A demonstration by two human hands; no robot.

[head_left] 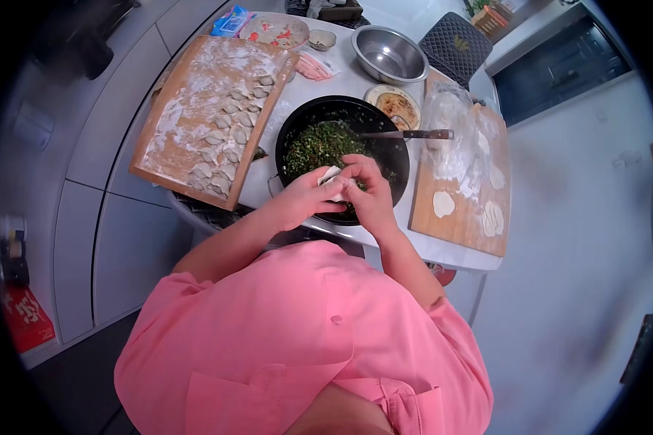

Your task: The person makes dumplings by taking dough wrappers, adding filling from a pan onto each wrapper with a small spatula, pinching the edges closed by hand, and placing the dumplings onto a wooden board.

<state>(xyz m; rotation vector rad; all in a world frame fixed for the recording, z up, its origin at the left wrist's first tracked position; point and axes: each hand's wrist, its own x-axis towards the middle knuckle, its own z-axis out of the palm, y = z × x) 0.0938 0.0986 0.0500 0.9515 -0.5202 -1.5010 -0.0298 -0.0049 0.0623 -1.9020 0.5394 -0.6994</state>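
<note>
Over the near side of a black pot (397, 163), my left hand (302, 200) and my right hand (370, 194) meet around a small white dumpling (331, 176). Fingers of both hands pinch its dough, which hides most of it. Chopped green filling (319, 147) fills the pot's left part. A spatula with a brown handle (428, 134) rests across the pot's right rim, its blade reaching inside. To the left, a floured wooden board (174, 116) carries rows of folded dumplings (225, 138).
A second wooden board (432, 217) on the right holds flat dough wrappers (443, 204) and a clear plastic bag (446, 119). Behind the pot stand a steel basin (390, 54), a plate with a browned flatbread (392, 104), a small bowl (322, 39) and a large patterned bowl (274, 31).
</note>
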